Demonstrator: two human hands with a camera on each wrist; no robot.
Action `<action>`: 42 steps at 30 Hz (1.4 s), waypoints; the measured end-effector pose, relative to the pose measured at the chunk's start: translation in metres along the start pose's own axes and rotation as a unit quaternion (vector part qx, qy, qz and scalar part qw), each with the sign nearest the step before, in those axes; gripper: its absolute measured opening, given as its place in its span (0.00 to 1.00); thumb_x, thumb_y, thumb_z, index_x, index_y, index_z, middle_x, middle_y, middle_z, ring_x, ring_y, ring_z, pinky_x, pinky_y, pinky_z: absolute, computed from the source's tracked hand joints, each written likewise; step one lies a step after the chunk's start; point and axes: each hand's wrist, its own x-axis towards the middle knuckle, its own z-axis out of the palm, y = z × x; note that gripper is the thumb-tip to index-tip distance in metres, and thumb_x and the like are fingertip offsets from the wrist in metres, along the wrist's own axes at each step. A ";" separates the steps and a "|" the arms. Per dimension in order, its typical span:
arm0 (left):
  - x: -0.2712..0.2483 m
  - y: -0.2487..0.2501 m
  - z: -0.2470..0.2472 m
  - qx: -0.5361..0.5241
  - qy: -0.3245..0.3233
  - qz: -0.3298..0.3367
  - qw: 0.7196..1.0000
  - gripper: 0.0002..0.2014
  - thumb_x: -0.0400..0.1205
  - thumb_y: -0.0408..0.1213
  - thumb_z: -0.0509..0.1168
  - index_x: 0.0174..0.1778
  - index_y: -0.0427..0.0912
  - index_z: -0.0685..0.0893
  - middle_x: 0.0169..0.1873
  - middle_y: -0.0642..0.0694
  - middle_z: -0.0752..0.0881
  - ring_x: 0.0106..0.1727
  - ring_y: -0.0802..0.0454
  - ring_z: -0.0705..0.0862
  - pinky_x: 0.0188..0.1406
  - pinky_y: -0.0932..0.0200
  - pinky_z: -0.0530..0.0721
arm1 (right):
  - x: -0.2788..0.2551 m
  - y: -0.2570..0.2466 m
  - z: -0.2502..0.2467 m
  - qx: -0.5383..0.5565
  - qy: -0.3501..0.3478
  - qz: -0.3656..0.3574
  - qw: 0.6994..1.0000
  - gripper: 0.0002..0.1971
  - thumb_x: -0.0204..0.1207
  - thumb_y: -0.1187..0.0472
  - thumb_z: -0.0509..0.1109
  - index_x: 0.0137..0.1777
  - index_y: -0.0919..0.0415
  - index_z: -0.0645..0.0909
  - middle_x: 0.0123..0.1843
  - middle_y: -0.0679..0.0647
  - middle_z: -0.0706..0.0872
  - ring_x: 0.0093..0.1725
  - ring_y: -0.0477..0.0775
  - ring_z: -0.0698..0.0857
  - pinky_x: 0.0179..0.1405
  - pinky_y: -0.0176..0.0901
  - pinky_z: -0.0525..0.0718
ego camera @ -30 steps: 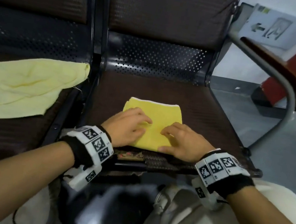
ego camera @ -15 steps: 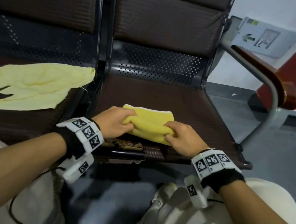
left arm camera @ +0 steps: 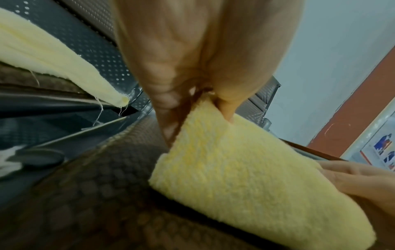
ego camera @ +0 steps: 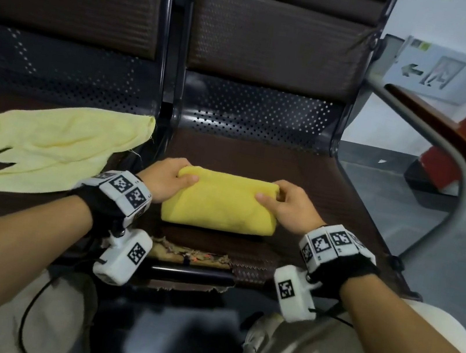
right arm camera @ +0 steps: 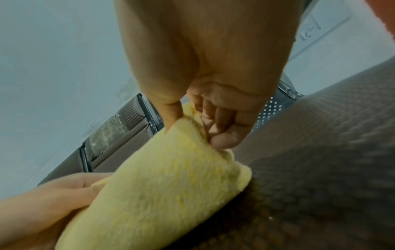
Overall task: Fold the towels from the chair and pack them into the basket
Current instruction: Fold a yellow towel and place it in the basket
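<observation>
left hand [ego camera: 168, 180]: grip pinching folded yellow towel [ego camera: 219, 204] | right hand [ego camera: 289, 206]: grip pinching opposite end

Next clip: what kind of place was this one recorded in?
Probably a public waiting area or corridor, not a home. The towels lie on linked bench seats with perforated metal backs and a shared armrest. A directional sign with an arrow and a walking figure sits low on the wall behind.
</observation>
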 end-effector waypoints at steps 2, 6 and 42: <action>0.004 -0.006 0.004 0.031 -0.030 -0.017 0.999 0.12 0.85 0.44 0.59 0.57 0.40 0.80 0.52 0.42 0.83 0.57 0.43 0.81 0.51 0.54 0.75 | 0.009 0.001 0.009 -0.047 0.005 0.013 0.999 0.13 0.76 0.47 0.71 0.42 0.55 0.75 0.38 0.49 0.78 0.45 0.53 0.78 0.39 0.44 0.74; 0.010 -0.013 0.014 0.130 -0.054 0.004 0.990 0.15 0.85 0.44 0.59 0.62 0.39 0.78 0.57 0.39 0.77 0.61 0.42 0.78 0.56 0.56 0.71 | 0.019 0.005 0.023 -0.146 -0.013 0.072 0.987 0.23 0.75 0.43 0.71 0.62 0.59 0.78 0.57 0.58 0.83 0.61 0.59 0.80 0.53 0.44 0.77; -0.099 0.264 0.020 0.074 -0.133 0.289 0.945 0.08 0.79 0.42 0.66 0.53 0.49 0.79 0.49 0.49 0.82 0.46 0.54 0.81 0.40 0.62 0.77 | -0.195 0.002 -0.172 0.254 0.385 -0.071 0.884 0.14 0.71 0.54 0.77 0.52 0.59 0.81 0.41 0.48 0.85 0.39 0.41 0.83 0.36 0.37 0.80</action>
